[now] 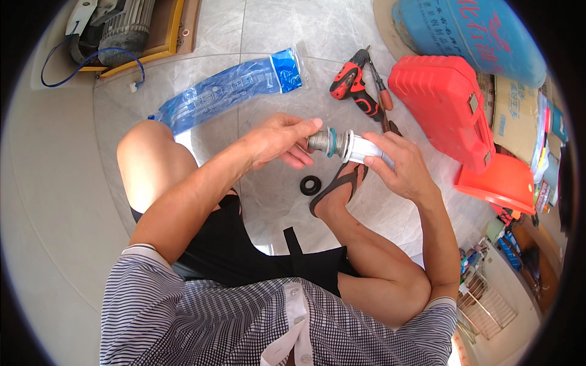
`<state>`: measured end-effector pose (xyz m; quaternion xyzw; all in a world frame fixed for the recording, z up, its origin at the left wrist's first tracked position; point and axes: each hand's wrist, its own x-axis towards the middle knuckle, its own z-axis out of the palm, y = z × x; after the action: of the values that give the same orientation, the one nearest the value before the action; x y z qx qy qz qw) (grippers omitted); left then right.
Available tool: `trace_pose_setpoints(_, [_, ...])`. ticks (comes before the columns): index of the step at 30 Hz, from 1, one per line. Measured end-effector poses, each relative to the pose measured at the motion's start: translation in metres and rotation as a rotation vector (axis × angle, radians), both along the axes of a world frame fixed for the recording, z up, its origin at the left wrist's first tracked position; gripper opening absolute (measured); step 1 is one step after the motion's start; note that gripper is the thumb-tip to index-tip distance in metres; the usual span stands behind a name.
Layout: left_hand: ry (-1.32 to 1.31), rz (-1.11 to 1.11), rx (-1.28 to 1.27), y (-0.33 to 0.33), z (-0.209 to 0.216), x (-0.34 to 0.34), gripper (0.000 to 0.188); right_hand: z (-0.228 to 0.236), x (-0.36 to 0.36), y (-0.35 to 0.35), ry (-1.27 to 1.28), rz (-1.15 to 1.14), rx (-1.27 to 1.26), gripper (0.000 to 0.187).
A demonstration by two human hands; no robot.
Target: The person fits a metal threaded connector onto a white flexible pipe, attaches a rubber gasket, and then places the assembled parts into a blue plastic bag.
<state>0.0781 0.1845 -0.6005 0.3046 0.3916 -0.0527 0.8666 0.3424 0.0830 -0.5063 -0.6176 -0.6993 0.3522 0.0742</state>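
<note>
The grey tiled floor is seen below, with a red case set at the right, a clear and blue plastic bag laid toward the upper left, and a red-and-black drill placed between them. Above this floor, the right hand is closed around the white end of a tubular fitting. The left hand is held at the opposite end, with its thumb stretched along the upper side and its fingers loosely curved below; whether that end is gripped cannot be told. The fitting is held nearly level, off the floor, between the two hands. A bright white section is partly covered by the right hand. A dull grey section, ridged like a screw thread, is pointed leftward. Between these, a pale collar is seen, and a thin teal ring is fitted around the grey part. On the floor below, a thick black ring is laid flat.
</note>
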Motion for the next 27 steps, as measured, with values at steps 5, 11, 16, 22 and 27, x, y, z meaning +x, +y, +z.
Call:
trace_pose_setpoints(5, [-0.044,0.131,-0.019,-0.005,-0.002,-0.007,0.06,0.001,-0.003,0.001,0.002,0.028,0.009,0.038])
trace_pose_setpoints(11, [-0.258,0.215,0.467,-0.015,-0.005,-0.005,0.053,-0.004,0.006,0.004,0.248,-0.139,-0.251,0.034])
trace_pose_setpoints(16, [-0.241,0.333,0.484,-0.016,0.003,-0.005,0.055,-0.001,0.001,0.001,0.278,-0.165,-0.267,0.034])
trace_pose_setpoints(22, [-0.008,-0.002,-0.06,0.006,0.003,-0.011,0.067,0.002,-0.003,0.003,-0.041,0.052,-0.016,0.033])
trace_pose_setpoints(27, [-0.349,0.16,0.796,-0.009,-0.004,-0.007,0.067,-0.005,0.006,0.005,0.241,-0.121,-0.204,0.036])
